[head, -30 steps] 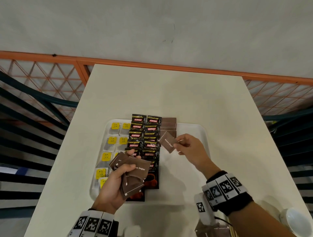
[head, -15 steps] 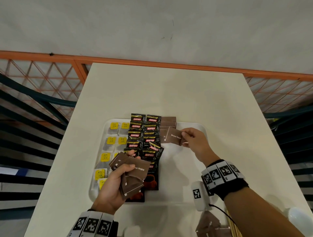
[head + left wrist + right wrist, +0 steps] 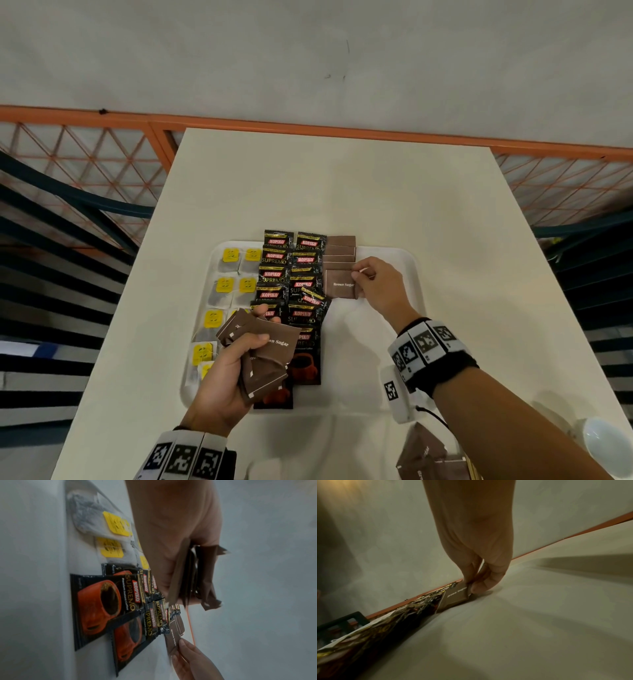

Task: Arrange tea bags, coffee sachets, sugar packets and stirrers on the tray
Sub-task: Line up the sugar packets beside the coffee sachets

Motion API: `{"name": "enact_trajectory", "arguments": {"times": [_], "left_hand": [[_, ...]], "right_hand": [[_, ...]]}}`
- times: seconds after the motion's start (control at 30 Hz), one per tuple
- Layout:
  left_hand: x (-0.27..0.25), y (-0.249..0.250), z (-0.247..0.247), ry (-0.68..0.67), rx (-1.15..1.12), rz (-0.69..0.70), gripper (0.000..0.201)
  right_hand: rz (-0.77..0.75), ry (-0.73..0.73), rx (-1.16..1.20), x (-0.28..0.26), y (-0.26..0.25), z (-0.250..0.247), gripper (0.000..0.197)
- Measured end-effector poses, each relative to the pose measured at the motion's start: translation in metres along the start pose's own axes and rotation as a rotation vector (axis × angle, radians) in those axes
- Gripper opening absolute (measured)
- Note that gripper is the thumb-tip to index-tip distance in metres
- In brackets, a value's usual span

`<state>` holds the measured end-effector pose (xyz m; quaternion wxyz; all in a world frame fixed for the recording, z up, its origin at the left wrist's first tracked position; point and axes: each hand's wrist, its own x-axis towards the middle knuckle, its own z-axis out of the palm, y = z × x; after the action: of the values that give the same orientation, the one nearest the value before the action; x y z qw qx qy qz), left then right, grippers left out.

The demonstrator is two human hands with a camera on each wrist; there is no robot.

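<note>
A white tray (image 3: 409,263) on the table holds two columns of tea bags (image 3: 226,284) with yellow tags, two columns of black coffee sachets (image 3: 274,274) and a short row of brown sugar packets (image 3: 340,248). My right hand (image 3: 358,275) pinches one brown sugar packet (image 3: 340,286) by its right edge, laid low on the tray just below that row. The same packet (image 3: 455,596) shows at my fingertips in the right wrist view. My left hand (image 3: 239,356) grips a fanned bunch of brown sugar packets (image 3: 270,353) above the tray's near left part; this bunch (image 3: 204,574) also appears in the left wrist view.
More brown sugar packets (image 3: 423,455) lie on the table near the bottom edge, right of centre. A white round object (image 3: 603,445) sits at the lower right. An orange railing (image 3: 308,128) runs behind the table's far edge. Bare tray surface lies right of the sugar row.
My right hand carried the single sugar packet from above the coffee sachets up and right, turned it level, and lowered it onto the tray under the sugar row. The left hand stayed put.
</note>
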<state>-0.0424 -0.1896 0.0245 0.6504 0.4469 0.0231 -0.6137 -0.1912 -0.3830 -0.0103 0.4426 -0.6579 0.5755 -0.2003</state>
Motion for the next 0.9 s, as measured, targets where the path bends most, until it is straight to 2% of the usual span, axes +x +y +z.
{"name": "enact_trajectory", "arguments": {"times": [0.2, 0.37, 0.5, 0.6, 0.77, 0.9], "left_hand": [[-0.001, 0.0, -0.004, 0.005, -0.004, 0.004, 0.036], [-0.001, -0.001, -0.005, 0.001, 0.005, 0.003, 0.036], [-0.002, -0.001, -0.006, -0.003, 0.017, -0.002, 0.037], [-0.004, 0.001, -0.006, -0.009, 0.005, 0.009, 0.037], [-0.006, 0.002, -0.009, -0.019, -0.011, 0.018, 0.036], [-0.004, 0.001, -0.009, -0.018, -0.018, 0.018, 0.035]], "right_hand": [[-0.102, 0.093, -0.151, -0.015, -0.004, 0.003, 0.012], [-0.097, -0.091, -0.162, -0.052, -0.006, 0.021, 0.008], [-0.072, -0.109, -0.128, -0.059, -0.009, 0.035, 0.006], [-0.102, -0.103, -0.139, -0.057, -0.015, 0.038, 0.003], [-0.142, -0.108, -0.169, -0.056, -0.018, 0.038, 0.009], [-0.126, -0.008, -0.157, -0.054, -0.012, 0.028, 0.012]]}}
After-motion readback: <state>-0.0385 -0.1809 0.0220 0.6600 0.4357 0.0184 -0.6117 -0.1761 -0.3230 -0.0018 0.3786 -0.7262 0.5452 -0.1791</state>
